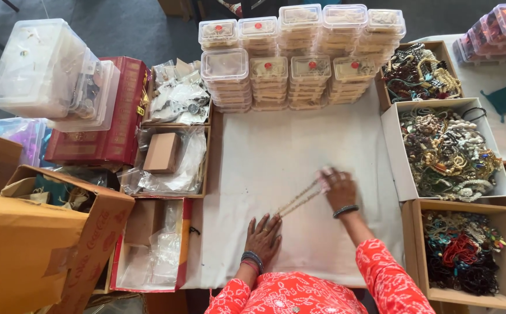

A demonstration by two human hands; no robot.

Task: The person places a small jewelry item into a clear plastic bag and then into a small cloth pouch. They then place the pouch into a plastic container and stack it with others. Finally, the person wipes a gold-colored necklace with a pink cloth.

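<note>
A person in a red patterned top works at a table [299, 145] covered with a white cloth. A pale beaded strand [297, 199] is stretched between the two hands, its long axis running on a slant from lower left, near the body, to upper right, farther out on the cloth.

The left hand [263, 234] lies flat on the cloth with the fingers spread, pinning or touching the lower end of the strand under the fingertips; whether a finger really presses on it cannot be told. The right hand [338, 186] is blurred, its fingers drawn together around the upper end of the strand, which it seems to pinch and hold just above the cloth. Both hands are equally close to the strand, each at one end; the middle of the strand lies between them, slightly nearer the left hand's reach.

Beyond the hands, at the far edge of the cloth, stand stacks of clear plastic boxes [299, 58] with small red dots on their lids. To the right, well apart from the hands, sit a white box of mixed necklaces [448, 151] and a brown cardboard box of dark and red beads [459, 253]. To the left are a tray with plastic bags [168, 160], a red book-like case [110, 110] and a big cardboard carton [43, 232].
</note>
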